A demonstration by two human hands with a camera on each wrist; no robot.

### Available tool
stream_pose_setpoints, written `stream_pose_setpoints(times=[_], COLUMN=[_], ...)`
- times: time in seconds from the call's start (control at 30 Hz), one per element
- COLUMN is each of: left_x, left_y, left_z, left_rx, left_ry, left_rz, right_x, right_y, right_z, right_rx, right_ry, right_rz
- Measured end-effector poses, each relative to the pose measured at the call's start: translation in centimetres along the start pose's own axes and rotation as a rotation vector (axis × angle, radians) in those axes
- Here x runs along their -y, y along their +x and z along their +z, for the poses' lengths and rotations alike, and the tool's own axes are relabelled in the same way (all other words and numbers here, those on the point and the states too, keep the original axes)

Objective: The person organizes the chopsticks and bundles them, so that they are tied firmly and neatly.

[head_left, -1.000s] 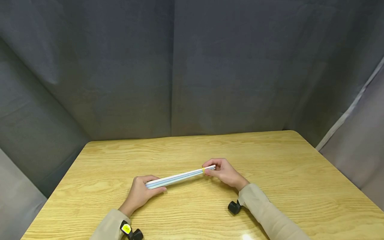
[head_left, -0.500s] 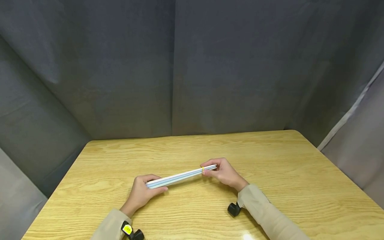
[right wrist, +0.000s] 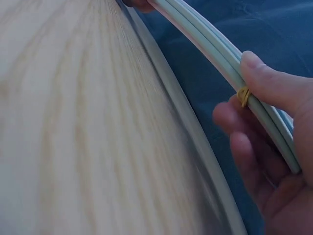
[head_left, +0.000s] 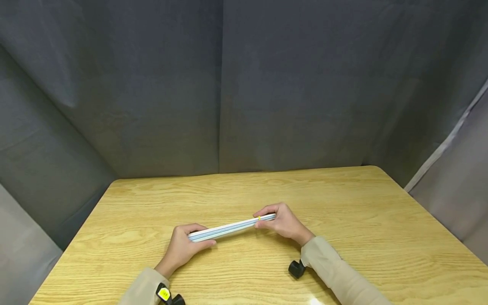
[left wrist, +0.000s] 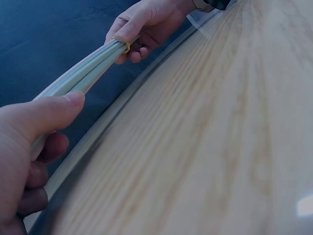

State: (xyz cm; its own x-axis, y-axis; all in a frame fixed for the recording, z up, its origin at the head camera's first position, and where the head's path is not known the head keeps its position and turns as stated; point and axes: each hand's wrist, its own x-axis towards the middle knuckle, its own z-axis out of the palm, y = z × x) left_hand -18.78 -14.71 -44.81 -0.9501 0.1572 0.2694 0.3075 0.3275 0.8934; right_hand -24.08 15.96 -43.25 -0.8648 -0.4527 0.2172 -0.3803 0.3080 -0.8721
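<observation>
A bundle of long thin sticks [head_left: 228, 228], white, pale blue and pale green, is held up over the table, slanting up to the right in the head view. My left hand [head_left: 181, 248] grips its left end, thumb along the near side and fingers curled beneath. Near the other end, my right hand [head_left: 285, 222] pinches the bundle between thumb and fingers. A yellow rubber band [right wrist: 243, 96] circles the sticks right beside my right thumb and fingertips. In the right wrist view, the stick ends reach in toward the palm.
The wood-grain table [head_left: 244, 275] spreads under both hands. Dark grey curtains [head_left: 164, 93] hang behind it and at the sides. A small black camera [head_left: 296, 269] sticks out from my right sleeve, and another camera [head_left: 177, 300] from the left.
The bundle's right end has dipped slightly with my right hand. My right thumb has shifted left, past the rubber band. The left hand keeps its grip and has moved slightly right.
</observation>
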Motion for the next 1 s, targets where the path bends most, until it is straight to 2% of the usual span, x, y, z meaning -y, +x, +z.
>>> stream_pose_setpoints(times=[0.23, 0.4, 0.67, 1.0], left_x=[0.1, 0.0, 0.0, 0.1], left_y=[-0.1, 0.1, 0.1, 0.2], left_z=[0.5, 0.7, 0.6, 0.6], left_rx=[0.019, 0.022, 0.020, -0.017], left_ry=[0.046, 0.056, 0.048, 0.037], left_rz=[0.012, 0.000, -0.013, -0.042], right_x=[0.9, 1.5, 1.2, 2.2], right_y=[-0.4, -0.5, -0.2, -0.2], right_z=[0.5, 0.5, -0.6, -1.7], right_rx=[0.045, 0.063, 0.160, 0.220], right_ry=[-0.095, -0.116, -0.149, -0.140], right_rz=[-0.017, -0.022, -0.064, -0.033])
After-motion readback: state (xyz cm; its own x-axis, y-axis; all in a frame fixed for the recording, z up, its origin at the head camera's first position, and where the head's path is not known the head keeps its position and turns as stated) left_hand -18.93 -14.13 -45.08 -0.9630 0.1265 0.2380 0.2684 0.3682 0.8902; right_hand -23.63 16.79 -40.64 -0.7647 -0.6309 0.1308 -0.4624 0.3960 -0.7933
